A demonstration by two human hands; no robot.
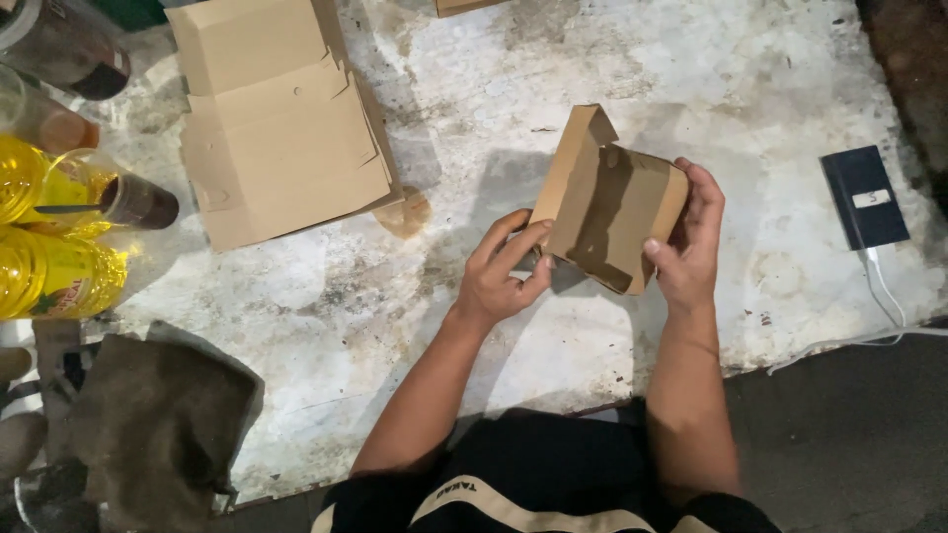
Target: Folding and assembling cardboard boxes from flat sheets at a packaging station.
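A half-folded brown cardboard box is held up over a worn white table, its open side facing me and one flap sticking up at its top left. My left hand pinches the box's lower left edge with thumb and fingers. My right hand grips the box's right wall, thumb on the near edge and fingers wrapped behind.
A stack of flat brown cardboard blanks lies at the upper left. Yellow oil bottles and a dark-capped bottle lie at the left edge. A dark power bank with a white cable sits at right. A grey-brown cloth lies lower left.
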